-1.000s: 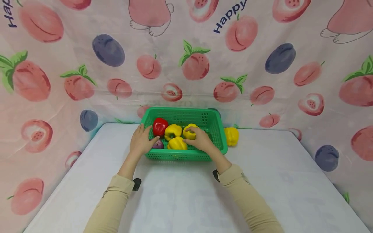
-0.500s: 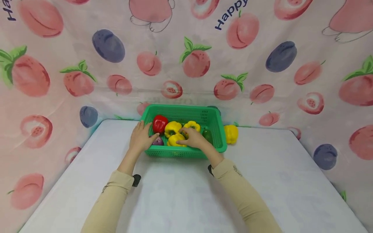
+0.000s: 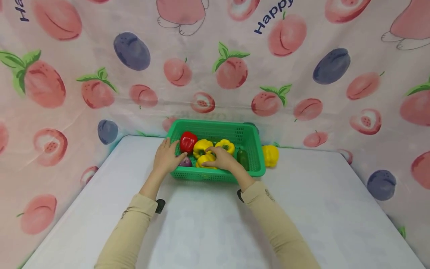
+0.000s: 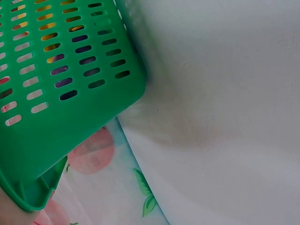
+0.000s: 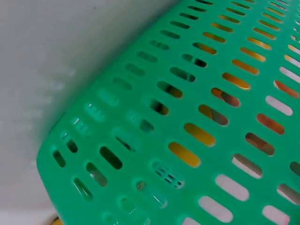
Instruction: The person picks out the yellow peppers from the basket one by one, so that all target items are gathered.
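Note:
A green perforated plastic basket (image 3: 215, 126) stands at the back of the table. My left hand (image 3: 166, 157) lies over its left rim with fingers spread, the thumb near a purple vegetable (image 3: 185, 162) that is partly hidden. Inside, my right hand (image 3: 223, 158) curls its thumb and fingers round the front yellow bell pepper (image 3: 203, 161). Behind that pepper sit another yellow bell pepper (image 3: 201, 145) and a third one (image 3: 227, 144). A red bell pepper (image 3: 188, 142) is at the left, a dark green elongated vegetable (image 3: 242, 158) at the right. The right wrist view shows only the basket wall (image 5: 206, 96).
Outside the basket, against its right side, sits one more yellow bell pepper (image 3: 271, 155). The white table (image 3: 208, 224) extends toward me. A fruit-print cloth (image 3: 235, 101) hangs behind the table and at the sides.
My right hand has moved left and down onto the front yellow bell pepper, uncovering the dark green vegetable. My left hand has stayed on the rim. The head view has shifted slightly.

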Tool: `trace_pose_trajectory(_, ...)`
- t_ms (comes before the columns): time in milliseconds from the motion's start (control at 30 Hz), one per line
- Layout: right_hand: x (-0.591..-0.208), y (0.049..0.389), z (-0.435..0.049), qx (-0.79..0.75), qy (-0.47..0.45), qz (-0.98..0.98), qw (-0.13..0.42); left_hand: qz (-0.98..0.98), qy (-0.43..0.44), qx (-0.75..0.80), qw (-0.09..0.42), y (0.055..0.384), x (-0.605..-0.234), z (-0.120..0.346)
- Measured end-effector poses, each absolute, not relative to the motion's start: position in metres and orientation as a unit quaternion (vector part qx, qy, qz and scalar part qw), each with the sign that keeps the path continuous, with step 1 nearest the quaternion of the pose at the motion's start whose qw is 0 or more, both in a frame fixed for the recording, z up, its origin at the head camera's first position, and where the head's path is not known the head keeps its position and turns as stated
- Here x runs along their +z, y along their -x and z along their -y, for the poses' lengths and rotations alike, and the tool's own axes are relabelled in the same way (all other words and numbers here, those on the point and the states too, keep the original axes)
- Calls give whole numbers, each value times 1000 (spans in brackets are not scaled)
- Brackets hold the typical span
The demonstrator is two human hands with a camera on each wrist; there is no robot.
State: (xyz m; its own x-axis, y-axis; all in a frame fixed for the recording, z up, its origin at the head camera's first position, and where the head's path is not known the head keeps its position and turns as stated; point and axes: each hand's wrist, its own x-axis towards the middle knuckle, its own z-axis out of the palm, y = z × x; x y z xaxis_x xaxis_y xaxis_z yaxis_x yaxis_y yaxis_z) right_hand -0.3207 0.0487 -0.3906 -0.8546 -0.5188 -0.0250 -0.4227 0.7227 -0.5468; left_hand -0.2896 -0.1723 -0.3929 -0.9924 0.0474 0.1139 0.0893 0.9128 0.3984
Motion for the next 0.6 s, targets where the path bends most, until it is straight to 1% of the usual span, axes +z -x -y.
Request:
trace_pose_trajectory(133,-397,324,-48,-276,261,-919,101,978,31,-201,50,289,-393,171)
trace_pose_trajectory(333,-402,331,-45,-247,275,-919,140,978,32,-203,44,289,-392,172)
trace_pose_trajectory(600,-399,335,-48,-227,298,-913,163,976,34,-209,41,291,-391,170)
